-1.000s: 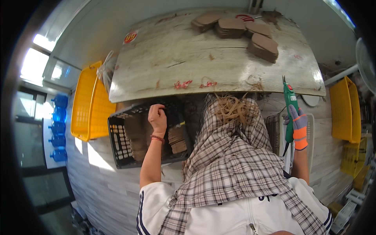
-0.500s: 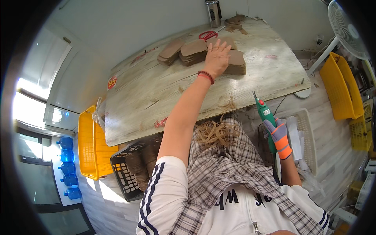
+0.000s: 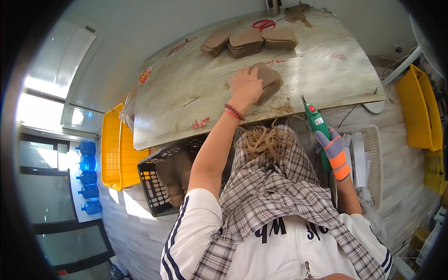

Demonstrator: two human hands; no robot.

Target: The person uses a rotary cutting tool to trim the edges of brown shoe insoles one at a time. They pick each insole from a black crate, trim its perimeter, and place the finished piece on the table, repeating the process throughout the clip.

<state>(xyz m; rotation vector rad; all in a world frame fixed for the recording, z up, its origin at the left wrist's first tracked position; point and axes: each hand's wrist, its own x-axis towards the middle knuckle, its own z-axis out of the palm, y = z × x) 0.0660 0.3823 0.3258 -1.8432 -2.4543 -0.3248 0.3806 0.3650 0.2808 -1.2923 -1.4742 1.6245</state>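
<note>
Toward the front of the counter (image 3: 177, 105), a stack of brown pieces (image 3: 269, 80) is lying apart from three similar stacks (image 3: 245, 39) behind it. The bare left hand (image 3: 246, 87) is touching the nearer stack's left side; whether its fingers are gripping, I cannot tell. The gloved right hand (image 3: 333, 152) is gripping a green handheld tool (image 3: 318, 122).
</note>
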